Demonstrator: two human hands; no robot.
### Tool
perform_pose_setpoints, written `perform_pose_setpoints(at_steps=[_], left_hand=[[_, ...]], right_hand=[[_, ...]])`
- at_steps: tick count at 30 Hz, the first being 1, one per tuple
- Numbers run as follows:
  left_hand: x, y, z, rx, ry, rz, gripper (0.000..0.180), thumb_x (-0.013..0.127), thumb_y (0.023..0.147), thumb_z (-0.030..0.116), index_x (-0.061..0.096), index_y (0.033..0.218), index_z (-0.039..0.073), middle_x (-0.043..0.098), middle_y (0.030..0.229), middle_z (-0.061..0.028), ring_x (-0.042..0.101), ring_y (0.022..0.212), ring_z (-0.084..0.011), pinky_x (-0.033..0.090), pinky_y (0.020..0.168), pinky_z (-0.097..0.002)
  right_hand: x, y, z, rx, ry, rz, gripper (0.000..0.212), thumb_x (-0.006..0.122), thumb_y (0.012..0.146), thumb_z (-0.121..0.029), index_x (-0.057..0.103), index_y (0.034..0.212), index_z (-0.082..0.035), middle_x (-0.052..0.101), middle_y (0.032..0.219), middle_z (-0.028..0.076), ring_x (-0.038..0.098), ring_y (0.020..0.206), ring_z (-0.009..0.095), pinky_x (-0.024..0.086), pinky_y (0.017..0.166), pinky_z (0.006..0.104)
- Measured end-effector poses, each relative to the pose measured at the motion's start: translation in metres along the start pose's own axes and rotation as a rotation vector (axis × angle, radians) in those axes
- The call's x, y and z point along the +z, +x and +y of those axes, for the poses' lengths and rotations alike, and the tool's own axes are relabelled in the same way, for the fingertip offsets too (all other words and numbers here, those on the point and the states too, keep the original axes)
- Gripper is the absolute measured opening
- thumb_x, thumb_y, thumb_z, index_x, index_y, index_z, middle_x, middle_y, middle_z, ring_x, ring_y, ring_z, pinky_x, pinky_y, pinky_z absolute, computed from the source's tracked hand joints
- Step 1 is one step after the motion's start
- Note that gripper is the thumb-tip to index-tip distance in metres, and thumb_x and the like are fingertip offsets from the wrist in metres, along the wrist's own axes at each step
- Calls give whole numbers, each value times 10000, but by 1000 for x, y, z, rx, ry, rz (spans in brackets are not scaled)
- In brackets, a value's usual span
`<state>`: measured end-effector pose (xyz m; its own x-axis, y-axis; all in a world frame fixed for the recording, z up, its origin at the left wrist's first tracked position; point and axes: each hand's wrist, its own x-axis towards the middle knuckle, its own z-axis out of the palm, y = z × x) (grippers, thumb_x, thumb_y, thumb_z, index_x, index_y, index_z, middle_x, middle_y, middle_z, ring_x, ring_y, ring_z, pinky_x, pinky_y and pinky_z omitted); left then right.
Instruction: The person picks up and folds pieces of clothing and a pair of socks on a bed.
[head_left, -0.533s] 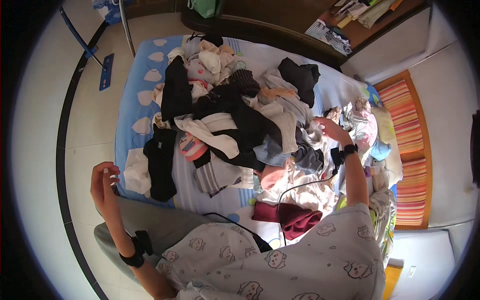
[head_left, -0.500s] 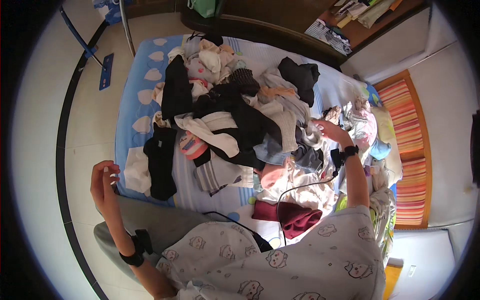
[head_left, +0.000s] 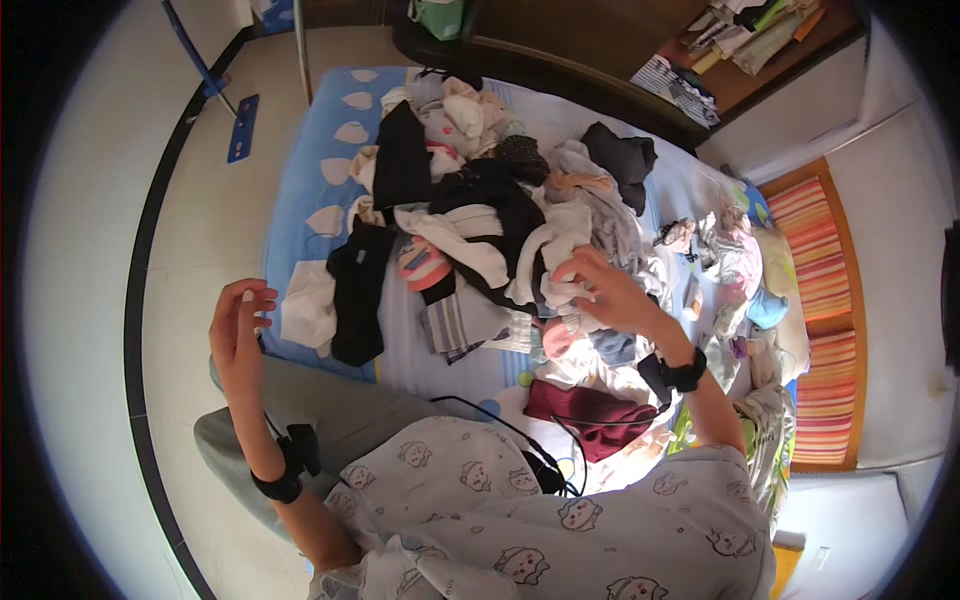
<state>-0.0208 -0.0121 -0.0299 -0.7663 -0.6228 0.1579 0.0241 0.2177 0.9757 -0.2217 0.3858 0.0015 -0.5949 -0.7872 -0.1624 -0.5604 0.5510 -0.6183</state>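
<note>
My right hand (head_left: 628,300) is over the middle of a clothes pile, its bent fingers closed on the edge of a white garment (head_left: 548,240). Part of that garment drapes leftward across black clothing (head_left: 478,190). Beside the bed's left edge, my left hand (head_left: 240,325) is raised, fingers loosely bent and apart, holding nothing. Nearest to it lie a white cloth (head_left: 308,308) and a long black garment (head_left: 358,300). A pink-red round item (head_left: 424,265) and a grey striped cloth (head_left: 460,325) lie between the hands.
The blue patterned bed (head_left: 300,240) carries several more clothes, including a maroon garment (head_left: 590,415) near me and a dark grey one (head_left: 618,160) farther back. A black cable (head_left: 500,420) runs near my body. A dark wardrobe (head_left: 560,70) stands behind the bed.
My right hand has moved left and nearer, carrying the white garment onto the pile's middle. My left hand stays raised and empty. The whole view has shifted slightly.
</note>
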Motion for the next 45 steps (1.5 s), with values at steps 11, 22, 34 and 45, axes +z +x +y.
perform_pose_setpoints(at_steps=[11, 22, 34, 45], left_hand=[[-34, -11, 12, -30, 41, -5, 232, 415, 951, 184, 585, 1028, 47, 634, 975, -62, 595, 868, -123, 462, 737, -248], [-39, -20, 36, -1, -110, 37, 223, 420, 931, 131, 601, 1000, 21, 638, 899, -59, 586, 814, -115, 454, 726, -242], [-50, -19, 25, -40, -110, 44, 247, 430, 944, 207, 605, 1030, 56, 643, 977, -67, 603, 919, -142, 465, 791, -265], [-35, -18, 28, -70, -148, 17, 236, 447, 932, 187, 611, 998, 30, 642, 918, -58, 584, 834, -116, 442, 738, -243]], right_hand=[[21, -4, -72, -144, -118, 107, 256, 580, 799, -37, 586, 1047, -99, 506, 1189, 106, 462, 1159, 297, 396, 965, 375], [27, 20, -33, -41, -421, 190, 584, 638, 750, -85, 406, 1285, -102, 362, 1358, 149, 402, 1213, 368, 351, 995, 437], [1, 55, 20, -199, -542, 173, 349, 626, 741, -49, 577, 1086, -78, 591, 1104, 149, 509, 1083, 353, 391, 928, 424], [-51, 40, -38, 244, 314, 871, 348, 489, 923, -273, 552, 1118, 8, 570, 1023, 68, 508, 968, 143, 381, 868, 252]])
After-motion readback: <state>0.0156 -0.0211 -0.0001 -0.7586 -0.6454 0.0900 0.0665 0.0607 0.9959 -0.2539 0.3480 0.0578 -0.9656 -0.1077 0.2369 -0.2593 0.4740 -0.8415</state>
